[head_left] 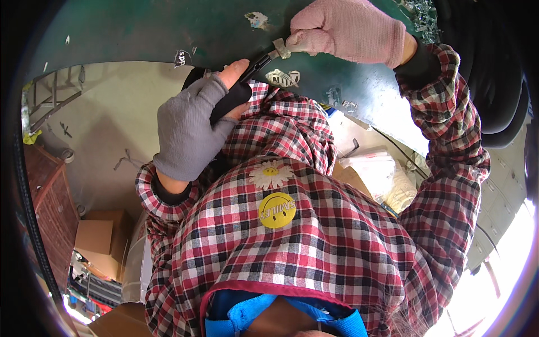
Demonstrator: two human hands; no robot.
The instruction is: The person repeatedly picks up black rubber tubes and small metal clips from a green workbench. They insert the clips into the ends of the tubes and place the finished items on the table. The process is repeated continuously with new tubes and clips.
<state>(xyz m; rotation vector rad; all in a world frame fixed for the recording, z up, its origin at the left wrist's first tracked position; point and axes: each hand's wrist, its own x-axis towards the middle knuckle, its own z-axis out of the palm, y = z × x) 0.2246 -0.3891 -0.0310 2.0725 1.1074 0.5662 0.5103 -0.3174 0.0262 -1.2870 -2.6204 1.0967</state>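
Shirt: a red checked shirt (314, 241) with a daisy patch and a yellow round badge fills the lower centre.
Left hand: the left hand (188, 129), grey-gloved, centre left, grips a black-handled tool (238, 90).
Right hand: the right hand (348, 28), pink-gloved, top centre, pinches a small metal piece (281, 48) at the tool's tip.
Worktop: the green worktop (168, 28) lies behind, across the top.
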